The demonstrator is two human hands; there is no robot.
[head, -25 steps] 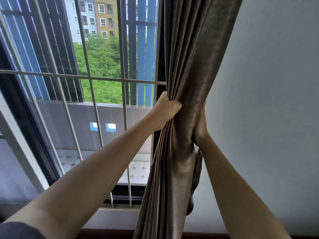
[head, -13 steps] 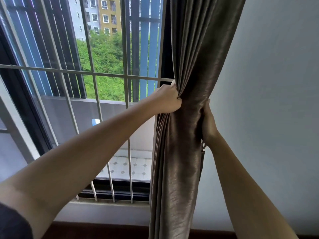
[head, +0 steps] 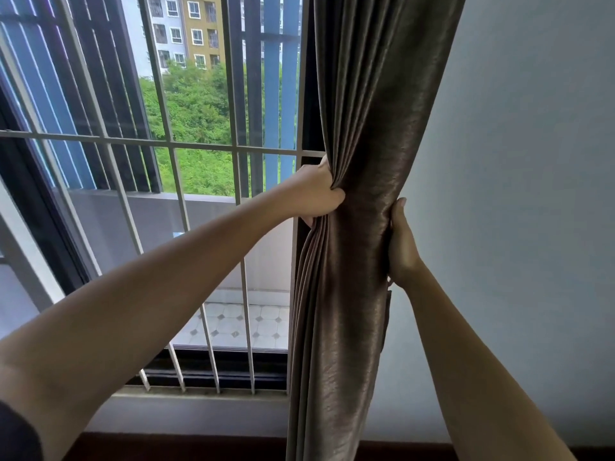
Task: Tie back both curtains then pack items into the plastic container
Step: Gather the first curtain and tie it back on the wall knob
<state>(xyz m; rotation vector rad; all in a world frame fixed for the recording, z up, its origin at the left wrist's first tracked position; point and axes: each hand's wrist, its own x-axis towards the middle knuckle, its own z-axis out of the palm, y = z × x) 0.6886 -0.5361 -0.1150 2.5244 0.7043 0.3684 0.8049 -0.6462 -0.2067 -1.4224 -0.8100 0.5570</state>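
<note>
A brown curtain (head: 362, 161) hangs gathered into a bunch at the right side of the window, against the wall. My left hand (head: 316, 193) is clenched on the bunch's left edge at mid height. My right hand (head: 401, 244) reaches behind the bunch's right edge, its fingers hidden by the fabric. A strip of matching brown fabric (head: 387, 314), perhaps the tie-back, hangs behind the curtain just below my right wrist. The plastic container is out of view.
A white barred grille (head: 173, 144) covers the window, with a balcony, trees and buildings beyond. A plain grey wall (head: 519, 194) fills the right side. A dark skirting runs along the bottom.
Both hands have stayed on the curtain bunch. The view has shifted, so the hands sit a little lower and farther right than half a second ago; the grip looks the same.
</note>
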